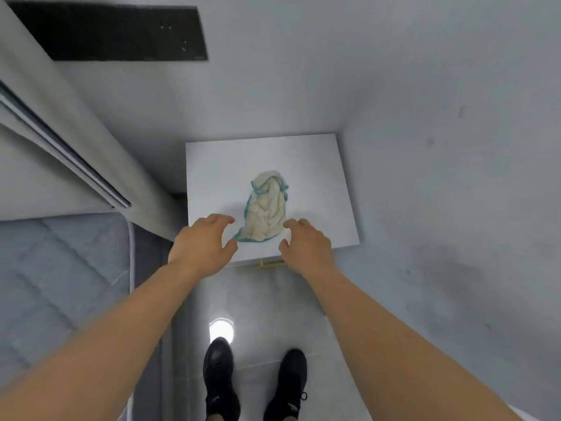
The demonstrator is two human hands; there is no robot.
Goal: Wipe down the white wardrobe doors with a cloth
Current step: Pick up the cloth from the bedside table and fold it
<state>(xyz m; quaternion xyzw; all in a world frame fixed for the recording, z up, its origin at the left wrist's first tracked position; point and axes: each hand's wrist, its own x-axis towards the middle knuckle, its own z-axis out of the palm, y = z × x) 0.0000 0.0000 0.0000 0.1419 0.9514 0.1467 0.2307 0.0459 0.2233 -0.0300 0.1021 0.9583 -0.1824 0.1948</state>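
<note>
A small white square-topped cabinet (pixel 318 165) stands in the corner, its far edge against the pale wall (pixel 273 86) and its right edge against the white side panel (pixel 455 208). To its left a narrow dark gap separates it from the light curtain fold (pixel 100 141). Bare top surface shows all round the cloth, widest at the far and right edges. A yellowish handle (pixel 268 264) shows below the near edge.

The crumpled cream cloth with teal stitched edging (pixel 267 208) lies bunched near the middle of the cabinet top, its near corner close to the front edge. The fabric looks soft and plush, heaped in irregular folds.

The left hand (pixel 203 244) hovers just left of the cloth's near corner, fingers loosely curled and spread, holding nothing. The right hand (pixel 306 247) hovers just right of it, fingers likewise curved apart; whether any fingertip touches the cloth cannot be told.

Glossy grey floor tiles (pixel 267 299) carry a bright round reflection (pixel 221 329). Two black shoes (pixel 218 378) stand on them. A grey quilted mattress (pixel 60 284) borders the floor strip on the left.
</note>
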